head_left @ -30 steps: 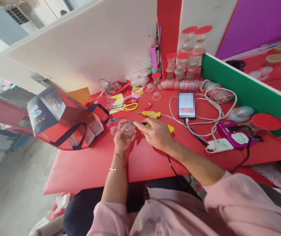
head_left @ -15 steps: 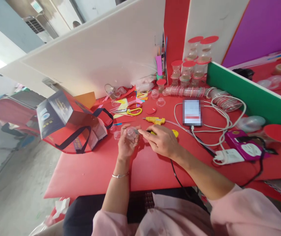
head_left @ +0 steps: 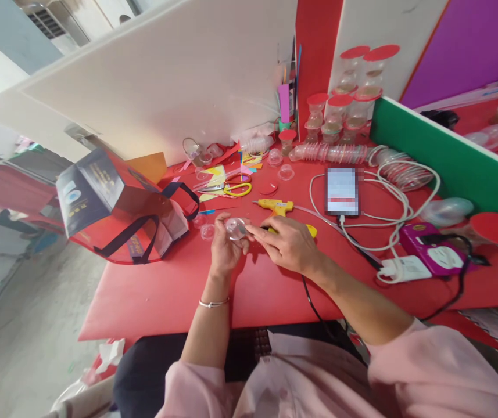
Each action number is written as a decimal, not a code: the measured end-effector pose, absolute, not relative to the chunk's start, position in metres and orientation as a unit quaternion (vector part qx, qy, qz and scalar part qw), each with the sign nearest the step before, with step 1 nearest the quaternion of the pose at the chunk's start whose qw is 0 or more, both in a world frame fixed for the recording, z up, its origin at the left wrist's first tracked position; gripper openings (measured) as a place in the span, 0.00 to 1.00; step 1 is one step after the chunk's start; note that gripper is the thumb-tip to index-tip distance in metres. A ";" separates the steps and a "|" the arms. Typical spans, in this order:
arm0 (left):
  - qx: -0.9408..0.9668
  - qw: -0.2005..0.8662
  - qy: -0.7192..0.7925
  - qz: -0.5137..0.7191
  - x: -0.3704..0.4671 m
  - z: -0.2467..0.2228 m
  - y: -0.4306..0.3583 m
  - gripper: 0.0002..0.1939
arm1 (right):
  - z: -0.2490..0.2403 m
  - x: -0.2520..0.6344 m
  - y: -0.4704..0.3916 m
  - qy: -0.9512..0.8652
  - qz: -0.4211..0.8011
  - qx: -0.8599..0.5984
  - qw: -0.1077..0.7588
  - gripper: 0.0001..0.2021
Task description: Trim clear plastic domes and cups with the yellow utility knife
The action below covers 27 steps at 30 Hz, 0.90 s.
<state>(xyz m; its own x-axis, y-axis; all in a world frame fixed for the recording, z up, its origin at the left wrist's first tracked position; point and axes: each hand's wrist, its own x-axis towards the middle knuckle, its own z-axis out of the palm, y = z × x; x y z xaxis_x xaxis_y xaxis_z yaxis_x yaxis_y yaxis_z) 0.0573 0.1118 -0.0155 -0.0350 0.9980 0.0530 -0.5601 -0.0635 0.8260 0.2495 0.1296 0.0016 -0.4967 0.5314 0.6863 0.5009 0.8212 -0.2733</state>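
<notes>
My left hand (head_left: 226,247) is closed around a small clear plastic dome (head_left: 235,228), holding it just above the red table. Close by on the right, my right hand (head_left: 290,242) has its fingers pinched together, their tips reaching the dome's edge. Something slim and dark shows at those fingertips, too small to name. A yellow glue gun (head_left: 276,205) lies just beyond the right hand, its grip partly hidden. Part of a yellow object (head_left: 311,231) sticks out behind the knuckles. Another clear dome (head_left: 207,232) rests left of my left hand.
Yellow-handled scissors (head_left: 236,187) lie on paper scraps. A red gift bag (head_left: 138,226) stands at left. A phone (head_left: 341,191), white cables and a purple power strip (head_left: 434,249) occupy the right. Stacked clear cups (head_left: 331,152) and red-topped containers (head_left: 333,116) line the back.
The view has shifted slightly. The dome in my left hand is turned a little, and both hands stay close together with the right fingertips at its edge.
</notes>
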 end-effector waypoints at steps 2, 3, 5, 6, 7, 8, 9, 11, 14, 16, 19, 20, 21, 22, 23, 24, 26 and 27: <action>0.348 0.597 0.318 0.649 0.058 -0.015 0.112 0.22 | 0.002 0.249 0.129 -0.863 0.014 -0.297 0.409 0.17; 0.346 0.595 0.320 0.651 0.059 -0.015 0.112 0.22 | 0.002 0.249 0.129 -0.862 0.012 -0.297 0.411 0.17; 0.347 0.595 0.322 0.649 0.060 -0.014 0.111 0.24 | 0.002 0.249 0.129 -0.860 0.008 -0.297 0.414 0.17; 0.353 0.595 0.321 0.647 0.060 -0.014 0.110 0.26 | 0.002 0.250 0.129 -0.860 0.006 -0.298 0.414 0.18; 0.364 0.593 0.320 0.643 0.060 -0.014 0.110 0.28 | 0.002 0.250 0.129 -0.860 0.004 -0.299 0.413 0.18; 0.376 0.590 0.319 0.640 0.060 -0.014 0.109 0.31 | 0.002 0.250 0.129 -0.861 0.002 -0.301 0.411 0.18; 0.387 0.585 0.320 0.637 0.059 -0.015 0.108 0.33 | 0.001 0.251 0.129 -0.861 -0.002 -0.302 0.408 0.18; 0.401 0.570 0.328 0.637 0.057 -0.018 0.108 0.35 | 0.000 0.251 0.129 -0.863 -0.013 -0.306 0.402 0.18; 0.417 0.533 0.345 0.650 0.054 -0.022 0.110 0.35 | -0.001 0.251 0.130 -0.866 -0.025 -0.307 0.393 0.21; 0.430 0.504 0.354 0.660 0.054 -0.025 0.112 0.37 | -0.001 0.250 0.131 -0.868 -0.032 -0.305 0.390 0.23; 0.442 0.468 0.363 0.674 0.055 -0.026 0.114 0.36 | -0.002 0.249 0.132 -0.870 -0.036 -0.304 0.387 0.23; 0.442 0.463 0.364 0.677 0.056 -0.026 0.114 0.35 | -0.003 0.249 0.132 -0.871 -0.034 -0.305 0.385 0.22; 0.441 0.460 0.365 0.678 0.056 -0.025 0.113 0.34 | -0.003 0.249 0.132 -0.872 -0.030 -0.306 0.382 0.22; 0.439 0.461 0.365 0.679 0.057 -0.024 0.113 0.33 | -0.004 0.249 0.132 -0.873 -0.026 -0.307 0.378 0.23; 0.436 0.465 0.365 0.679 0.057 -0.023 0.112 0.32 | -0.004 0.249 0.131 -0.874 -0.022 -0.308 0.375 0.23; 0.433 0.470 0.364 0.677 0.057 -0.022 0.111 0.32 | -0.005 0.249 0.131 -0.875 -0.020 -0.309 0.373 0.24; 0.429 0.479 0.367 0.672 0.056 -0.020 0.109 0.32 | -0.005 0.249 0.131 -0.876 -0.017 -0.309 0.369 0.25; 0.427 0.483 0.370 0.669 0.056 -0.020 0.109 0.32 | -0.005 0.249 0.130 -0.876 -0.017 -0.309 0.369 0.24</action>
